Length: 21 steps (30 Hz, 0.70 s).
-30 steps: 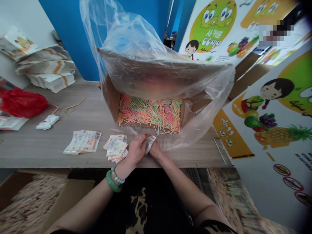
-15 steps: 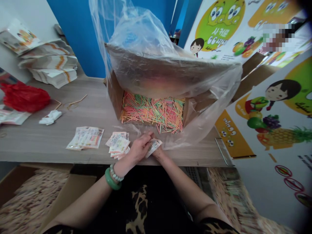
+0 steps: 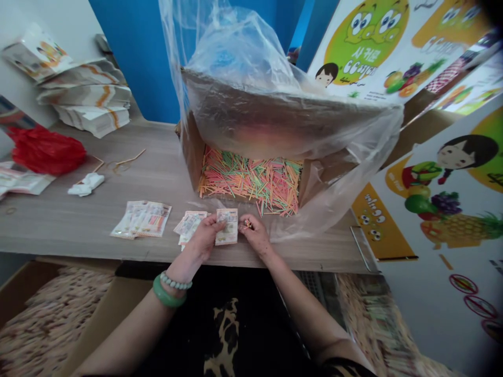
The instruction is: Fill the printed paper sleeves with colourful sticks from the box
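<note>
My left hand (image 3: 203, 238) pinches a small printed packet (image 3: 227, 227) by its left edge and holds it upright above the table edge. Just to its right, my right hand (image 3: 257, 238) is closed around a small bunch of coloured sticks (image 3: 248, 224), of which only the ends show. Beyond both hands, a cardboard box (image 3: 191, 152) lies on its side, lined with a clear plastic bag (image 3: 338, 209). Many pink, green and orange candy sticks (image 3: 251, 178) lie inside it. A pile of packets (image 3: 190, 225) is partly behind my left hand, and more packets (image 3: 143, 219) overlap farther left.
On the table's left lie a red plastic bag (image 3: 47, 152), a crumpled white tissue (image 3: 86, 184) and rubber bands (image 3: 123, 163). Stacked flat cartons (image 3: 90, 99) stand behind them. Printed boxes (image 3: 444, 199) rise on the right. An open carton (image 3: 55, 314) sits below the table.
My hands have moved apart. The packet, earlier tilted between both hands, is now upright in my left hand, and the bunch in my right hand has come into view.
</note>
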Each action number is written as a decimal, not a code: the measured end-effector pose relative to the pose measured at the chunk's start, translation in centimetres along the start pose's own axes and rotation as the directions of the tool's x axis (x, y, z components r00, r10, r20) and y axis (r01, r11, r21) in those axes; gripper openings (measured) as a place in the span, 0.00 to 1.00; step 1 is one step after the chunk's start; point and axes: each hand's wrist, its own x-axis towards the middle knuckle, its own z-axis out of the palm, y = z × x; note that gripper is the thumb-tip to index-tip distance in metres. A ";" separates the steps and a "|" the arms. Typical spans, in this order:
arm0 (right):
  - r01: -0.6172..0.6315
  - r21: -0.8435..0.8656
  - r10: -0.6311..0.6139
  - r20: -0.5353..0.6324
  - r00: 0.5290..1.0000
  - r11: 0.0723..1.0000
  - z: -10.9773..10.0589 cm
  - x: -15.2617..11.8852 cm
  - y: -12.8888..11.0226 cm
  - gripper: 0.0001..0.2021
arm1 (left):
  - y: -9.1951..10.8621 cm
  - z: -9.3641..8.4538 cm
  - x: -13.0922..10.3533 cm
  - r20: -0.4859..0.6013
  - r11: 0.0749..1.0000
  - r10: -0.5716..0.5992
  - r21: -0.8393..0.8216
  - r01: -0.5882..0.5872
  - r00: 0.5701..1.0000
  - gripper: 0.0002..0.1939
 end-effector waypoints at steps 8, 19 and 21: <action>0.080 -0.149 -0.088 -0.051 0.995 0.986 0.1 0.1 0.7 0.10 | -0.1 1.2 -1.3 0.215 0.760 0.366 0.492 -0.424 0.906 0.04; 0.170 -0.078 -0.170 0.002 0.985 0.982 0.8 0.3 2.3 0.04 | -1.1 2.6 -0.5 0.615 -0.111 0.397 0.769 -0.630 0.681 0.12; 0.182 -0.082 -0.185 -0.030 0.982 0.980 0.9 0.2 2.6 0.02 | -0.7 3.0 -0.3 0.592 -0.078 0.386 0.785 -0.615 0.707 0.12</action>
